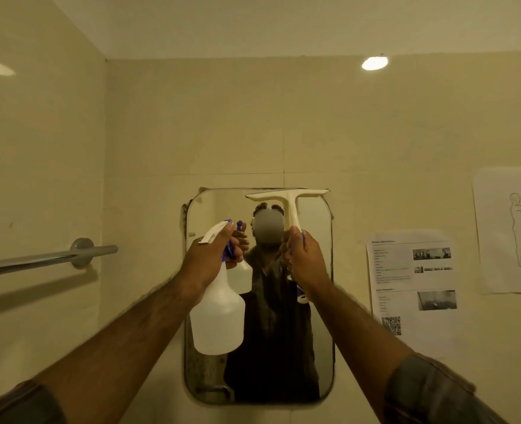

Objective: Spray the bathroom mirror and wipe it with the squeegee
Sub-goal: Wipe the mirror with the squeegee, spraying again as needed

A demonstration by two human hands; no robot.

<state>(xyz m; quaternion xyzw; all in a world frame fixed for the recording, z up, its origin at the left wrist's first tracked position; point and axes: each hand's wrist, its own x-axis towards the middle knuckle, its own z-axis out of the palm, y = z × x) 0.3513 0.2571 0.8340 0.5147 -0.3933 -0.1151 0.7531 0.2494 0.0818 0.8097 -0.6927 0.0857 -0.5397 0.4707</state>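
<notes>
Hidden, cropped, unreadable
The right hand [303, 258] hides the squeegee [290, 206] grip; towel bar [39, 260] runs off left; printed sheet [412, 289] illegible.

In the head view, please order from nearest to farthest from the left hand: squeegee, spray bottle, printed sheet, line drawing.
1. Spray bottle: held in the left hand itself.
2. Squeegee: to its right, in the right hand.
3. Printed sheet: on the wall, farther right.
4. Line drawing: far right edge.
</notes>
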